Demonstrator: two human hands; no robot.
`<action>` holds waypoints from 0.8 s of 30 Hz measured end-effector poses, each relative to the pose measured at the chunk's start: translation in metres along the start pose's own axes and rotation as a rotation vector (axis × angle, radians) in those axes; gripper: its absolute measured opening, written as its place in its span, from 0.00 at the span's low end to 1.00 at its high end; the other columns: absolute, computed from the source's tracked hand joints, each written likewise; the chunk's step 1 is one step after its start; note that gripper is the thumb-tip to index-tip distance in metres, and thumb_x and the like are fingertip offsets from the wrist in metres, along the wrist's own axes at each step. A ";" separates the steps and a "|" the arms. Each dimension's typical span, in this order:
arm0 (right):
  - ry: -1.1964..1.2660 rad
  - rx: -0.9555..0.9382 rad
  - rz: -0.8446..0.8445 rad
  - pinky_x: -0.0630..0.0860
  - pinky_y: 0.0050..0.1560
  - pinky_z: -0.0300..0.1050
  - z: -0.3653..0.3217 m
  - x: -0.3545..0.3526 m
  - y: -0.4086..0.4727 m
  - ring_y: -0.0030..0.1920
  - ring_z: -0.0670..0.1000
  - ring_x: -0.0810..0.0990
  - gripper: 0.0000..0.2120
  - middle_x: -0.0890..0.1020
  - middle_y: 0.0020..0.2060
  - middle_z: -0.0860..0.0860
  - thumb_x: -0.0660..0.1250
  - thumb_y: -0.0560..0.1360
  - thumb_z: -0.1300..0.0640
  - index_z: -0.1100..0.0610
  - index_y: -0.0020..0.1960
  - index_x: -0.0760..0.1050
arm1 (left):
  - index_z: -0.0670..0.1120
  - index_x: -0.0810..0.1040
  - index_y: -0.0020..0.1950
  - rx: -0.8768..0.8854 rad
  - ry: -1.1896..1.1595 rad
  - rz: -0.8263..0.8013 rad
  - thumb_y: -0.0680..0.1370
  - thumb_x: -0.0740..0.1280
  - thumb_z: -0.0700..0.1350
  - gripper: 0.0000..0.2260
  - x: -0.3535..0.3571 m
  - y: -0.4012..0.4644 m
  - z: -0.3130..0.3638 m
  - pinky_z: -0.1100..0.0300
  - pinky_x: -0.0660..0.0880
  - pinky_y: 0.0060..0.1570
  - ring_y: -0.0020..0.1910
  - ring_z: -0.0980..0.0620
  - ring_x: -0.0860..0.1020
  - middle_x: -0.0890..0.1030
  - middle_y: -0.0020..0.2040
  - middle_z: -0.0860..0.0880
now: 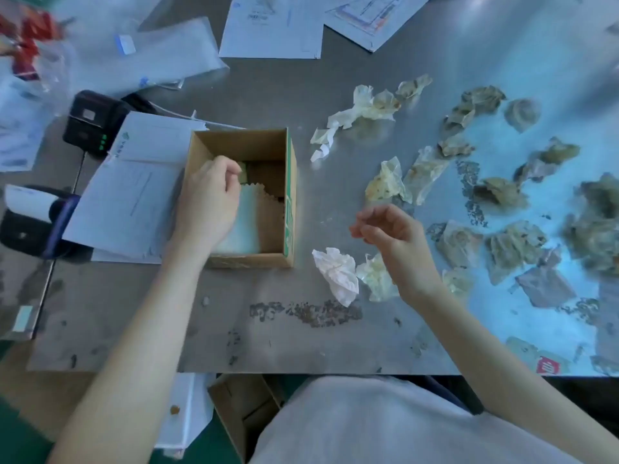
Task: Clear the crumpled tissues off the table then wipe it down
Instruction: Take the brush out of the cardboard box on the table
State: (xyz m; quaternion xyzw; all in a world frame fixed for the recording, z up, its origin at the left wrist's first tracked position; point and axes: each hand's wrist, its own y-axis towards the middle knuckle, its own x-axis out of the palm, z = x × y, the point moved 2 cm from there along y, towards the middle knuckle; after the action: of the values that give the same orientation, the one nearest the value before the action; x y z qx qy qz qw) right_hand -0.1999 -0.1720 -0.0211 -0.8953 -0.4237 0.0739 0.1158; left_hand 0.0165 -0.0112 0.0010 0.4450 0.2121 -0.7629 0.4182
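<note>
Steel table (301, 105), left hand (207, 199) pinching something inside box (290, 195), right hand (392, 236) loosely curled, holding nothing, near tissues (338, 272).

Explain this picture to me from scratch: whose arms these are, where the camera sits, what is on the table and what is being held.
There is no machine here. A person wears a wide-angle camera on the head, which looks down at their own bare arms.

The left hand reaches into an open cardboard box on the metal table. Its fingers are curled round something small and greenish over a pale cloth lying in the box; what that small thing is I cannot tell.

The right hand hangs above the table with loosely curled fingers and seems to hold nothing.

To the right lie many crumpled, stained tissues, with a cleaner white tissue just beside the box. Dark crumbs are scattered near the table's front edge. Papers, plastic bags and a small black device sit at the left and back.
</note>
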 end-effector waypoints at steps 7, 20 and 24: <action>0.013 0.021 -0.013 0.75 0.44 0.33 -0.004 0.007 0.022 0.39 0.46 0.82 0.09 0.83 0.37 0.51 0.62 0.74 0.71 0.60 0.46 0.76 | 0.37 0.73 0.58 -0.031 0.612 -0.270 0.82 0.58 0.40 0.09 0.028 0.041 -0.012 0.46 0.69 0.42 0.54 0.31 0.76 0.77 0.55 0.34; 0.054 0.055 -0.042 0.74 0.41 0.32 -0.009 0.006 0.036 0.39 0.46 0.82 0.11 0.82 0.36 0.51 0.60 0.75 0.72 0.59 0.45 0.76 | 0.40 0.58 0.73 -0.359 0.559 -0.348 0.78 0.68 0.50 0.30 0.052 0.061 -0.007 0.45 0.71 0.48 0.63 0.34 0.74 0.73 0.66 0.34; 0.056 0.068 -0.041 0.76 0.43 0.34 -0.009 0.002 0.038 0.41 0.49 0.82 0.10 0.83 0.36 0.50 0.61 0.75 0.70 0.57 0.46 0.76 | 0.36 0.60 0.71 -0.434 0.381 -0.336 0.75 0.72 0.49 0.33 0.052 0.060 -0.004 0.42 0.71 0.56 0.65 0.32 0.70 0.67 0.68 0.34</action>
State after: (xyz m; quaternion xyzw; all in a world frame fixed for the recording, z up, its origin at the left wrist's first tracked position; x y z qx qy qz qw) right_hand -0.1688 -0.1952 -0.0222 -0.8838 -0.4357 0.0609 0.1594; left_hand 0.0552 -0.0658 -0.0428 0.4393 0.5143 -0.6612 0.3245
